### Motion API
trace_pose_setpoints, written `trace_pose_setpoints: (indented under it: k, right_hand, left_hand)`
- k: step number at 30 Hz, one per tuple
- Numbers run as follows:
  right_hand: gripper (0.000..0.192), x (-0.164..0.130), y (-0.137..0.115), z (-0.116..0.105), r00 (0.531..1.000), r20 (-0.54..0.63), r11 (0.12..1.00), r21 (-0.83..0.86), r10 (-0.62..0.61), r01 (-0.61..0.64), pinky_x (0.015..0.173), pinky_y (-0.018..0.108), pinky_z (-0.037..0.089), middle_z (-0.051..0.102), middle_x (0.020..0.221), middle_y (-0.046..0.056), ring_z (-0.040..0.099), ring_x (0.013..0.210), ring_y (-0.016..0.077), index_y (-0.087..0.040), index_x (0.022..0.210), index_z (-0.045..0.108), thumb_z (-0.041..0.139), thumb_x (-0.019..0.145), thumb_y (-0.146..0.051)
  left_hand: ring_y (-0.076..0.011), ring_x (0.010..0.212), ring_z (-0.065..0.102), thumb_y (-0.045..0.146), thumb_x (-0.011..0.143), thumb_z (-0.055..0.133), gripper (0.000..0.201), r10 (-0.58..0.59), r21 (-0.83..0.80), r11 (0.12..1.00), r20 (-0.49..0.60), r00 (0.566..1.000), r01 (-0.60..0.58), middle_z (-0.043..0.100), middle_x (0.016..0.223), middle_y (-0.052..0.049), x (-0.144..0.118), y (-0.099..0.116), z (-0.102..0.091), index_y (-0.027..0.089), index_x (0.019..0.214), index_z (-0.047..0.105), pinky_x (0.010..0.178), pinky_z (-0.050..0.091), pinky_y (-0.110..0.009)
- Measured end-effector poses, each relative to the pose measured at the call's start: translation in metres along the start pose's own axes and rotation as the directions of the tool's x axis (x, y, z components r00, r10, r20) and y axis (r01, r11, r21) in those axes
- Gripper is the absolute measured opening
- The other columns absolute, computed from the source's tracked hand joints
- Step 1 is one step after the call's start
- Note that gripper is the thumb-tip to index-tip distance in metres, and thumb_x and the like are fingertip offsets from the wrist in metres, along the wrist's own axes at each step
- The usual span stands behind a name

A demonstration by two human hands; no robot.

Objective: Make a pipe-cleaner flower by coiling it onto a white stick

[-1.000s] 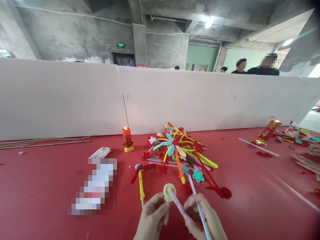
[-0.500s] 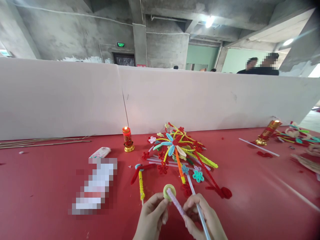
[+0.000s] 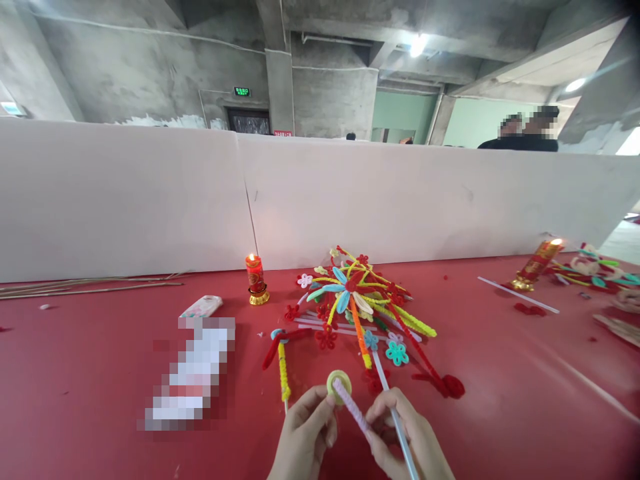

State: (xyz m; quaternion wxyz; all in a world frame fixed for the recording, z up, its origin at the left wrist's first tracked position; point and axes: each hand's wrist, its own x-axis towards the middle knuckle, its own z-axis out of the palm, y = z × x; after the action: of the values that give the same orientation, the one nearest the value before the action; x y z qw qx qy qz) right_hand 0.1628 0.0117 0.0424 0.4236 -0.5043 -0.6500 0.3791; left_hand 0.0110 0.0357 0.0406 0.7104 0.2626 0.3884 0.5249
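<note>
— What do your hands hold?

— My left hand [image 3: 305,437] pinches a small yellow-green coil [image 3: 339,385] between thumb and fingers, which are closed on it. My right hand [image 3: 407,440] has its fingers closed on a lilac fuzzy stem [image 3: 351,408] and a thin white stick [image 3: 400,427]. The stem's tip touches the coil.

— Where is this?

— Low over the red bench [image 3: 500,393], near me. Just beyond lies a heap of coloured fuzzy flowers [image 3: 357,300]. A lit red candle [image 3: 255,278] stands to the left of the heap.
</note>
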Motion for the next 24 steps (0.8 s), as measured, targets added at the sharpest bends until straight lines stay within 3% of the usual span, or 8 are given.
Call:
trace_pose_setpoints:
  k: [12,17,24]
  right_hand:
    - [0.016,0.0009,-0.0018,-0.0001,1.000,0.001,0.999,-0.036,0.014,-0.014,0.048,0.016,0.044,0.058,0.065,-0.003,0.058,0.053,0.0100,-0.021,0.073,0.041,0.053,0.068,-0.012]
    - [0.015,-0.0004,-0.0029,0.0000,1.000,-0.019,1.000,-0.025,0.006,-0.007,0.049,0.017,0.045,0.059,0.065,-0.002,0.058,0.053,0.0105,-0.021,0.072,0.042,0.054,0.068,-0.013]
    - [0.016,-0.0011,-0.0020,-0.0006,1.000,0.007,1.000,-0.004,0.009,-0.009,0.049,0.017,0.045,0.059,0.064,-0.003,0.058,0.052,0.0105,-0.021,0.072,0.043,0.054,0.066,-0.011]
  left_hand:
    - [-0.0023,0.040,0.032,0.040,0.053,0.078,0.034,0.024,-0.004,1.000,0.024,0.999,-0.024,0.044,0.046,0.008,0.0013,0.0001,-0.0003,0.015,0.057,0.055,0.043,0.023,-0.017]
    - [-0.0038,0.042,0.032,0.040,0.056,0.076,0.031,-0.002,-0.025,1.000,0.027,1.000,0.003,0.043,0.046,0.007,0.0016,-0.0004,0.0000,0.014,0.063,0.061,0.044,0.024,-0.019]
    - [-0.0074,0.050,0.038,0.045,0.056,0.073,0.034,-0.064,-0.166,0.984,0.021,0.998,0.067,0.057,0.065,-0.001,-0.0005,0.0061,0.0048,0.013,0.068,0.066,0.047,0.031,-0.021]
